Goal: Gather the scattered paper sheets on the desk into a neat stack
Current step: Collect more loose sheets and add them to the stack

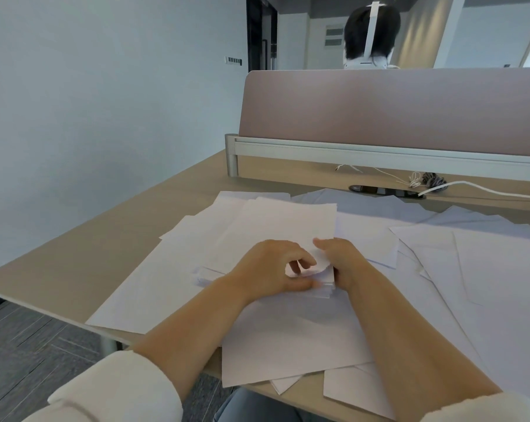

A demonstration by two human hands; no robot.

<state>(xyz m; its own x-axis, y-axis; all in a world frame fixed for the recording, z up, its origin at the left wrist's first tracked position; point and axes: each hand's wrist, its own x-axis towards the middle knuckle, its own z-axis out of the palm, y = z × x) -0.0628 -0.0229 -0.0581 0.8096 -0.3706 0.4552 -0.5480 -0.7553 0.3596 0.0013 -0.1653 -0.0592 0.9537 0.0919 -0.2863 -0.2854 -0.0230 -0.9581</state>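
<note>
Several white paper sheets (486, 269) lie scattered and overlapping across the wooden desk (75, 263). At the middle, both hands hold a bundle of sheets (276, 226) that leans away from me, its lower edge resting on the papers below. My left hand (270, 269) grips the bundle's near edge with curled fingers and thumb. My right hand (343, 260) grips its right edge, thumb on the front sheet. The bundle's lower edge is partly hidden behind my hands.
A pinkish partition screen (394, 111) closes the desk's far side. White cables (470, 187) and a cable port (382, 190) lie beneath it. A person's head shows behind the screen. The desk's left edge drops to grey carpet (29, 345).
</note>
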